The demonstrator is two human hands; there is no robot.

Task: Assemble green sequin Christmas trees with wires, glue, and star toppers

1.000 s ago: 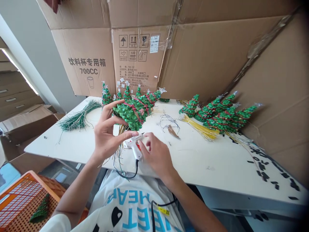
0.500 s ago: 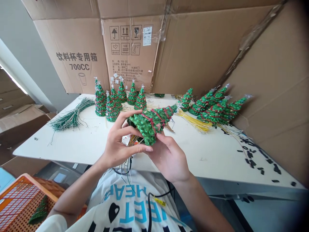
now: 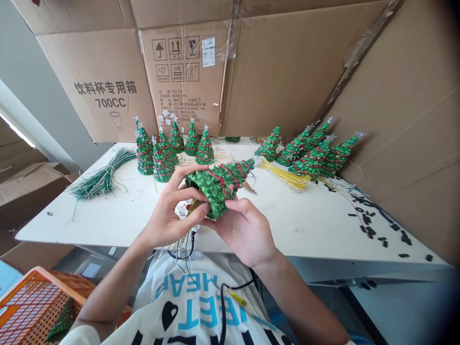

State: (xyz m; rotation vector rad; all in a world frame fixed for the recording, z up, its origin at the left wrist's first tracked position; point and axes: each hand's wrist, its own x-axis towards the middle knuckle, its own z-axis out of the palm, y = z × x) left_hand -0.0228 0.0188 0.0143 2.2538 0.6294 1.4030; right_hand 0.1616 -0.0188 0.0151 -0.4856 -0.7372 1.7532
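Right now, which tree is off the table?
The tree gripped in the left hand and right hand, tipped sideways. The others rest on the table: a standing group behind, a lying pile at right.

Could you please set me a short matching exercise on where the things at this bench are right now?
Things:
1. held tree
2. green wires
3. yellow wires
4. orange crate

Places:
a. bottom left, below the table
b. on the table's left part
c. between left hand and right hand
d. beside the lying trees

Pairs: 1-c, 2-b, 3-d, 4-a.
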